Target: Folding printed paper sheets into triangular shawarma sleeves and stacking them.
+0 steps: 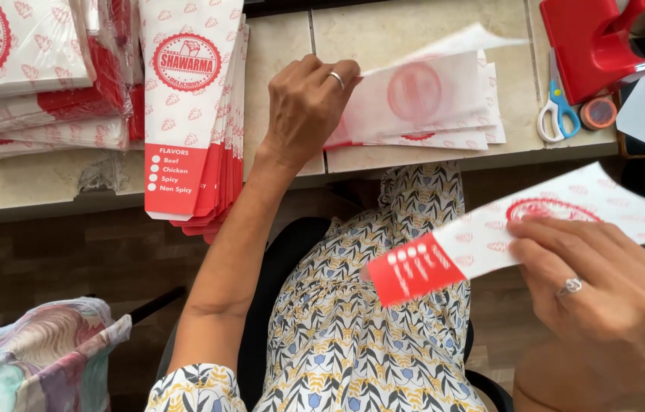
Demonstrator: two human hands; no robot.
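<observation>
Paper sleeves, white with red print, lie about a stone-tiled worktop (292, 46). The left hand (305, 107) reaches forward onto a small pile of flat sleeves (429, 114), its fingers (337, 76) curled and pressed together at the pile's left end, pinching the top sheet (444, 47), whose far edge curls up off the rest. The right hand (604, 294) is raised off the worktop, above the lap, and holds a single sleeve (490, 236) slantwise: the fingers lie together across its printed face near the round red mark, the thumb is hidden behind the paper, and the red-banded end sticks out down and to the left, free of the fingers. To the left of the left hand, a fanned stack of finished sleeves (193, 114) hangs over the worktop's front edge, with further heaps (32, 76) beyond it. At the right end stand a red tape dispenser (589, 42), blue-handled scissors (559, 111) and a small tape roll (599, 113)
</observation>
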